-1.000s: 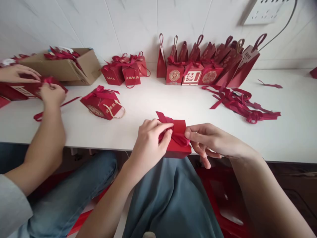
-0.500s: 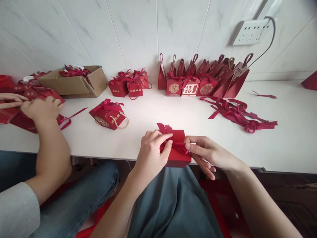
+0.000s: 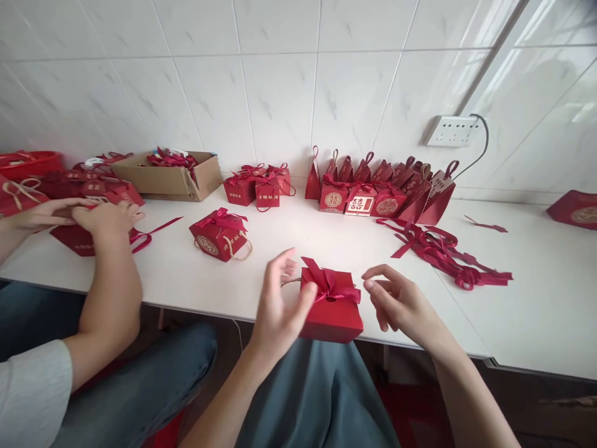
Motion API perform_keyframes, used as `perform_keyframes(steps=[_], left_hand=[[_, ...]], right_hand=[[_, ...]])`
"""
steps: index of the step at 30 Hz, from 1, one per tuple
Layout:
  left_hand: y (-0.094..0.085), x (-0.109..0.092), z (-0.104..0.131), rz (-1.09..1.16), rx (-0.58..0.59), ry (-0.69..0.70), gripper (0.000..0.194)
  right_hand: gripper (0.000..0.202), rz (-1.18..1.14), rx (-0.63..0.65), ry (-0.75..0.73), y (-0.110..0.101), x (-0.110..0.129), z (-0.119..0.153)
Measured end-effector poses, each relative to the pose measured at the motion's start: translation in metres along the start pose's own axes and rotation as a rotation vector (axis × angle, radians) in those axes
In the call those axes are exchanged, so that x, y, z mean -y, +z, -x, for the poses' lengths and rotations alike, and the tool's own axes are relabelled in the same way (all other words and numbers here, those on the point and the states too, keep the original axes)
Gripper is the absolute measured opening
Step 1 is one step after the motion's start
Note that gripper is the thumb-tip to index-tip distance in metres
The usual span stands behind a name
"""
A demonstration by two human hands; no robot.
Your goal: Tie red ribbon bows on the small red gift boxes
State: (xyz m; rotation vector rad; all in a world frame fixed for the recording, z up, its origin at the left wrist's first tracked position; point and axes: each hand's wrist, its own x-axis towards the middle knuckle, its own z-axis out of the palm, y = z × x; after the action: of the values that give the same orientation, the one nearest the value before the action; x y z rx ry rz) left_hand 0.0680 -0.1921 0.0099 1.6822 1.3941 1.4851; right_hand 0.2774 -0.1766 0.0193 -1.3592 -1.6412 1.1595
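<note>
A red box (image 3: 332, 320) sits at the table's front edge, with a crimson ribbon bow (image 3: 330, 287) on its top. My left hand (image 3: 283, 308) is at the box's left side, fingers apart, the thumb close to the bow; whether it touches the box I cannot tell. Just right of the box, my right hand (image 3: 396, 303) hovers with its fingers curled but apart, holding nothing. A bit of cord shows between my left hand and the box. Farther left stands another red box (image 3: 217, 235) with a bow and a twisted cord handle.
Another person's hands (image 3: 100, 218) work on a red box at the left. Behind are a cardboard box (image 3: 163, 177) of ribbons, small red boxes (image 3: 267, 191) and a row of red boxes (image 3: 388, 202). Loose ribbons (image 3: 448, 252) lie at the right.
Both my hands have let go of the bow and moved apart to either side of the box. The view has tilted up, showing more wall.
</note>
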Motion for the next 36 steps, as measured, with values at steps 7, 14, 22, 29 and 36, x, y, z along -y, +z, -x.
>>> perform_keyframes(steps=[7,14,22,29,36], left_hand=[[-0.018,-0.003,0.007,-0.086,0.264,-0.371,0.042],[-0.006,-0.001,0.004,0.082,0.298,-0.379,0.037],[-0.003,0.021,0.004,0.477,0.385,-0.448,0.034],[0.003,0.029,0.009,0.491,0.344,-0.376,0.034],[-0.004,0.03,0.01,0.491,0.394,-0.456,0.038]], right_hand=[[0.05,0.016,-0.104,0.109,0.025,-0.01,0.021],[0.047,-0.221,-0.074,0.034,0.033,-0.009,0.005],[0.042,-0.735,0.048,0.125,0.036,-0.021,0.0],[0.045,-0.885,0.041,0.135,0.042,-0.031,-0.005],[0.044,-0.644,0.0,0.096,0.031,-0.035,0.004]])
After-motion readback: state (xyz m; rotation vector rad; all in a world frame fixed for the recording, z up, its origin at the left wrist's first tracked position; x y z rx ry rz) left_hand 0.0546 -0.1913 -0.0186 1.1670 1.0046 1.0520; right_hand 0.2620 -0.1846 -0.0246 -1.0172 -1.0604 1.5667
